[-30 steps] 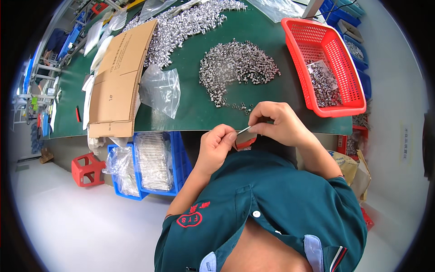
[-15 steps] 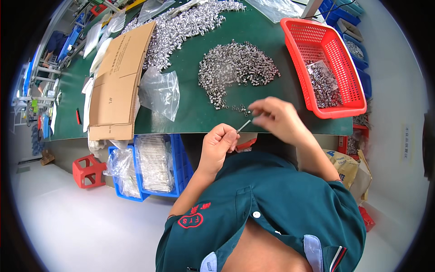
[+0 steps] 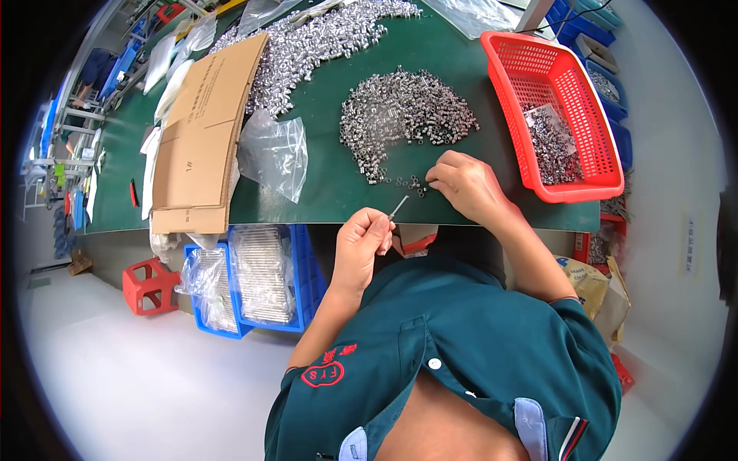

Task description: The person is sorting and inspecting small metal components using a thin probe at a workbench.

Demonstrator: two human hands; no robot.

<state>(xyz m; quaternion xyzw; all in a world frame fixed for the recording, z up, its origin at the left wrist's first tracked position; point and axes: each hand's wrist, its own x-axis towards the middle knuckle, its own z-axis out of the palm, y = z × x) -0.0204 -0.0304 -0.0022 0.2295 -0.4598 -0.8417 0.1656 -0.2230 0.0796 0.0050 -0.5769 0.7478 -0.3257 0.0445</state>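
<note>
Green and smooth, the long worktable (image 3: 330,180) spans a bright workroom with pale walls. At far left, a red plastic stool (image 3: 150,286) stands on the floor; next come blue plastic crates (image 3: 311,273) of bagged, slender silvery pieces, tucked low, which seems to save table space. A flattened brown cardboard box (image 3: 200,131) lies above, perhaps as a barrier, with a crumpled clear plastic bag (image 3: 275,154) just beside its right edge and a broad heap of shiny metal pieces (image 3: 307,50) behind. The left hand (image 3: 358,244) pinches a thin metallic rod (image 3: 399,206) near its lower end between thumb and curled fingers, likely so the upper end, slanting up and rightward, is free. Beyond sits a smaller heap of little silver rings (image 3: 411,104), strays trailing toward the right hand (image 3: 470,188), whose fingertips are drawn together just beside them; whether they grip a ring, I cannot tell. Farthest right, a red perforated plastic basket (image 3: 596,142) holds more small pieces, its walls presumably preventing scatter.
</note>
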